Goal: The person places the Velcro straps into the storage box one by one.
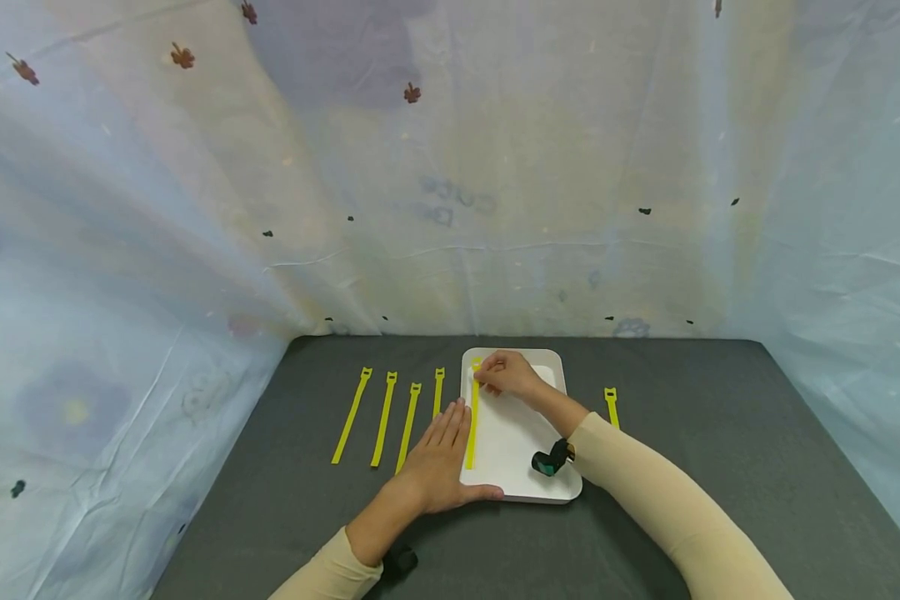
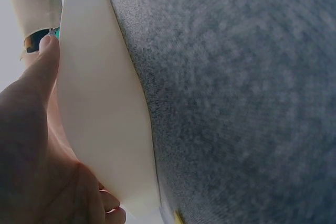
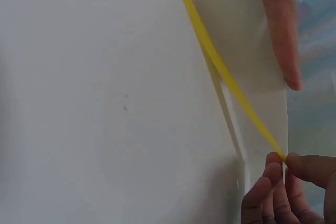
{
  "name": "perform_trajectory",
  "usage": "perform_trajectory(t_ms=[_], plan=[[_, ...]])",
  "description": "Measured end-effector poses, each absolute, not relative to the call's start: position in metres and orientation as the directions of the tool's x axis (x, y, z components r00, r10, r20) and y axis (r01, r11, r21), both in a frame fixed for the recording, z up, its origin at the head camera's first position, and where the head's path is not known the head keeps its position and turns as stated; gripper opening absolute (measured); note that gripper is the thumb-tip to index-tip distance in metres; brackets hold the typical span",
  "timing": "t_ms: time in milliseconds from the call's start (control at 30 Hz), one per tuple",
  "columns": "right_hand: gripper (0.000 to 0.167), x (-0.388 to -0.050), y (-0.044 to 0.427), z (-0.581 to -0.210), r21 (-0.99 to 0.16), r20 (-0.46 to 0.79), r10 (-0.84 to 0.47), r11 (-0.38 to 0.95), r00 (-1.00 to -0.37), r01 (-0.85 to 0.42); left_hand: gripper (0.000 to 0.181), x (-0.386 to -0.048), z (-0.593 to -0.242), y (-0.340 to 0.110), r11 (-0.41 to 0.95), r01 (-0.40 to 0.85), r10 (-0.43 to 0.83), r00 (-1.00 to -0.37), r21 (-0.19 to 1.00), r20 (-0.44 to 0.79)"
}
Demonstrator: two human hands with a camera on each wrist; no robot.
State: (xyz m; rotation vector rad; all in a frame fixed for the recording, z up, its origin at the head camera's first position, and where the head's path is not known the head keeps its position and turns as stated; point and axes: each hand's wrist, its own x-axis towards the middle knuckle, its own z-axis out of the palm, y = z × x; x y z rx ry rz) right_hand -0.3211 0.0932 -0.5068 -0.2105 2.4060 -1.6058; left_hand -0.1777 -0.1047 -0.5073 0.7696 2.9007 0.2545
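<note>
A shallow white tray [image 1: 513, 450] lies on the dark table. My right hand [image 1: 512, 375] pinches a yellow cable strap [image 1: 472, 433] near its far end, between thumb and fingertips. Lengthwise, that strap runs along the tray's left inner side; in the right wrist view the strap [image 3: 226, 74] slants up toward the pinching fingers. My left hand [image 1: 438, 467] rests against the tray's left side with straight fingers, its thumb stretched along the near rim. The left wrist view has the tray's outer wall [image 2: 100, 87] beside that thumb.
Several more yellow straps [image 1: 352, 415] lie in a row left of the tray, one partly behind my left hand. Another yellow strap [image 1: 611, 406] lies to the right, partly hidden by my right sleeve. A patterned curtain [image 1: 525, 167] hangs behind the table.
</note>
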Motion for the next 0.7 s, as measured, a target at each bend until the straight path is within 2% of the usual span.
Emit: perform_trajectory(t_ms=[133,400,700], plan=[[0.016,-0.32,0.089,-0.511,-0.913,-0.119,-0.257,0.407,-0.959,0.004,0.137,-0.18,-0.515,-0.107,0.85,0.485,0.506,-0.86,0.203,-0.062],[0.016,-0.317,0.085,-0.513,-0.888,-0.106,-0.268,0.459,-0.958,-0.03,0.134,-0.176,-0.501,-0.104,0.858,0.469,0.496,-0.863,0.211,-0.098],[0.015,-0.323,0.081,-0.527,-0.857,-0.026,-0.271,0.502,-0.962,-0.118,0.134,-0.176,-0.502,-0.105,0.857,0.473,0.498,-0.862,0.202,-0.092]])
